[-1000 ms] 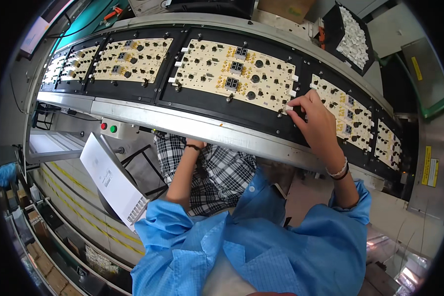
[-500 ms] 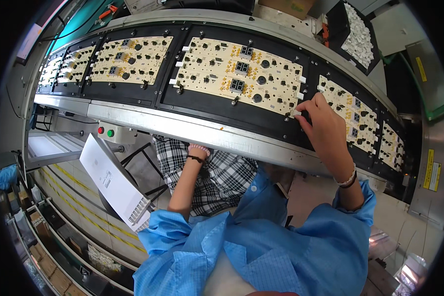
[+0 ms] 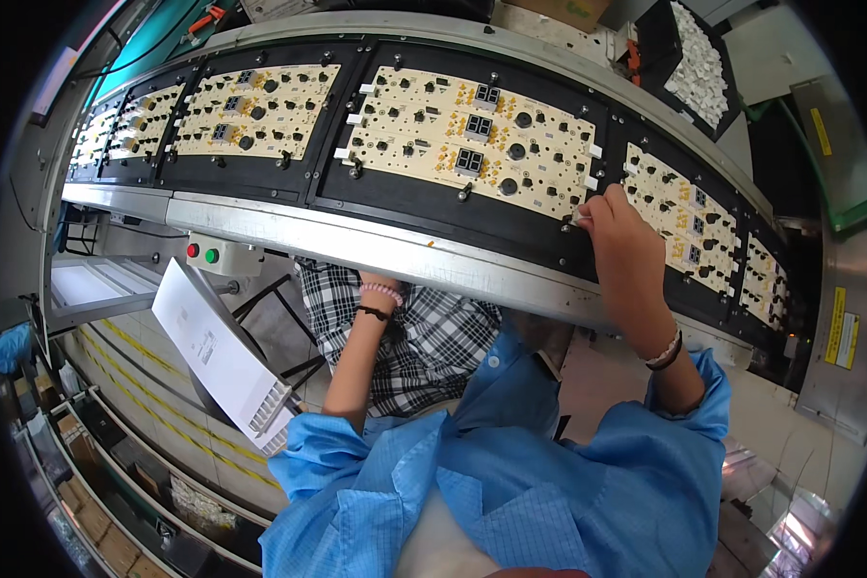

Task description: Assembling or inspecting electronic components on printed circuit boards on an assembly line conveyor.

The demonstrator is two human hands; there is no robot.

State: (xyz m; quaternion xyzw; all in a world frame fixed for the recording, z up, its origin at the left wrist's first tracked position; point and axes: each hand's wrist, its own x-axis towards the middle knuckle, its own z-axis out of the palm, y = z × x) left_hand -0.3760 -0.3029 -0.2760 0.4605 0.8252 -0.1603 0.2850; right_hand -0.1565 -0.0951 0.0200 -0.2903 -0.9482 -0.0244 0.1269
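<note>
Over the near right corner of a cream circuit board (image 3: 405,125), my right hand (image 3: 628,241) pinches a small white connector (image 3: 578,221) between thumb and fingertips. That connector is at the board's edge; whether it is seated there cannot be made out. Other white connectors (image 3: 595,151) stand along the same edge. The board lies in a black carrier frame (image 3: 405,197) and bears double-digit displays (image 3: 478,127), round black parts and small yellow parts. My left hand (image 3: 380,278) rests low over my lap, its fingers hidden beneath the line's metal rail (image 3: 356,234).
More boards in black frames run along the line, one board (image 3: 679,212) to the right. A black bin of white connectors (image 3: 698,72) stands at the far right. Left below the rail are a button box (image 3: 223,254) and a tilted white panel (image 3: 212,342).
My right fingers have drawn closer together around the white connector, and the hand has shifted slightly left. My left hand stays low, moved only a little.
</note>
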